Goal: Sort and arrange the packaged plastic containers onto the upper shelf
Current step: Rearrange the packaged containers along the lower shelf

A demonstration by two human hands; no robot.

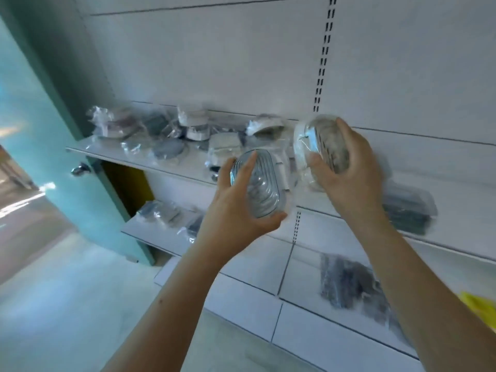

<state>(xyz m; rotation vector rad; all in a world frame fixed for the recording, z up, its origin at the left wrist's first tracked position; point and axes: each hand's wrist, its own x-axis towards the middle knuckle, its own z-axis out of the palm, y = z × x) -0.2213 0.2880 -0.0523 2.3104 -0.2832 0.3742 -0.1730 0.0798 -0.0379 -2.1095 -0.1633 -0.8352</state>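
I've got a wrapped oval container in each hand: left hand (236,200) grips the clear ribbed one (259,183), right hand (346,159) clutches the white-based one (319,146). Both long axes roughly upright. Upper shelf (150,159) lies just beyond; the right looks nearer, though blur obscures it.

Both bare arms reach up; left hand (236,200) and right hand (349,167) each curl fingers in a grip.
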